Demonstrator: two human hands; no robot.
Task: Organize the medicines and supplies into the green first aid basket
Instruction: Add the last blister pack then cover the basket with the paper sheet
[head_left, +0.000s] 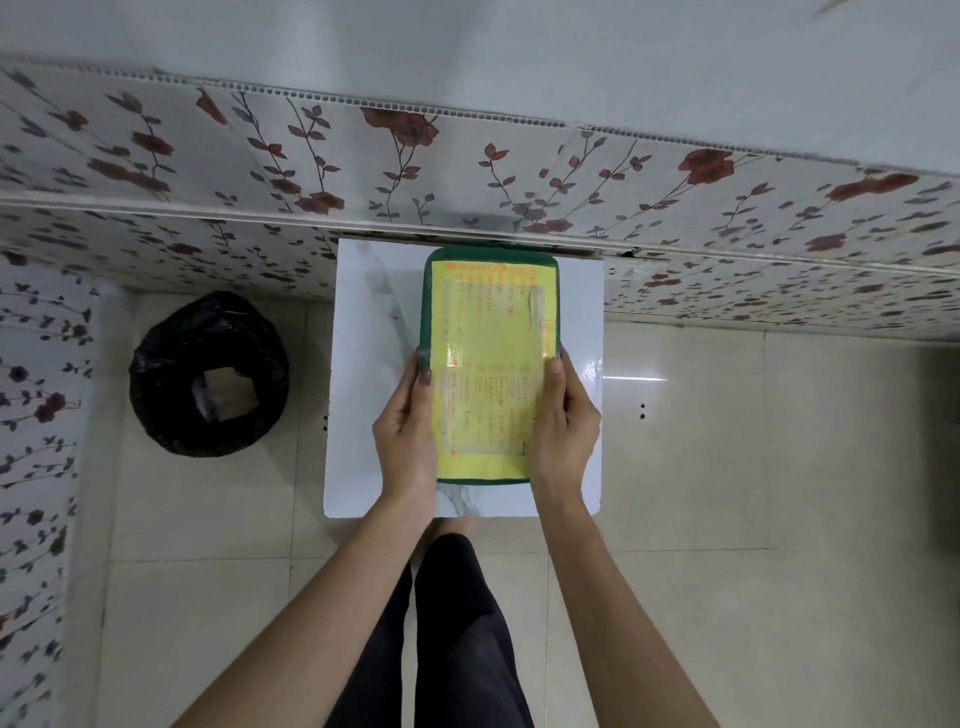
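Green plastic frames the basket (429, 312), which sits on the small white table (363, 364) pushed against the flowered wall (467, 171). From above we see only its top: a yellow sheet (485, 364) with orange lettering, taped flat under clear film, so we take this to be a lid covering the basket, and we cannot see what lies inside. The lettering is too blurred for us to read.

Our left hand (408, 428) grips the near left edge of the basket, thumb laid over the top of the yellow sheet and the other fingers wrapped down the side out of view. Our right hand (563, 421) holds the near right edge in the same manner, thumb on top, fingers curled around the rim. Both hands are closed on the basket, with the forearms reaching in from the bottom of the view. Whether the basket is lifted or resting on the table we cannot tell.

On the tiled floor (727, 519), to the left of the table and well apart from it, stands a bin lined with a black bag (208, 374). Below the table our legs in dark trousers (457, 649) show between the arms.
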